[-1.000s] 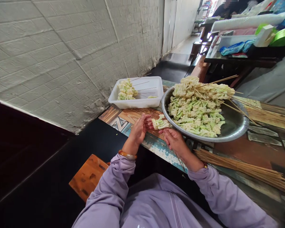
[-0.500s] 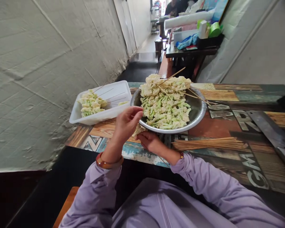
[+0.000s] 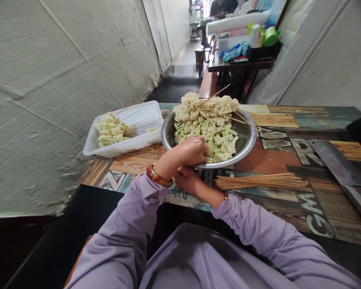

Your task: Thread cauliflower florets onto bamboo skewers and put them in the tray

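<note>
A steel bowl [image 3: 247,150] holds a heap of cauliflower florets [image 3: 218,134]. Skewered cauliflower [image 3: 188,107] lies across its far side, bamboo sticks poking out to the right. My left hand [image 3: 191,150] reaches over the near rim, its bent fingers closed on a floret; the fingertips are partly hidden. Just below the rim, my right hand [image 3: 188,180] is closed around a skewer of cauliflower. My left wrist now covers that skewer, though its floret showed half a second earlier.
At left stands a white plastic tray [image 3: 108,152] with finished-looking cauliflower skewers [image 3: 112,130]. Loose bamboo skewers [image 3: 261,181] lie right of my hands. A cleaver [image 3: 337,160] rests farther right. Behind are a cluttered second table [image 3: 240,65] and a seated person [image 3: 221,8].
My left hand has moved right, from beside the bowl's left rim onto the florets inside, crossing above my right hand. The right hand stays nearly in place. The view has shifted slightly.
</note>
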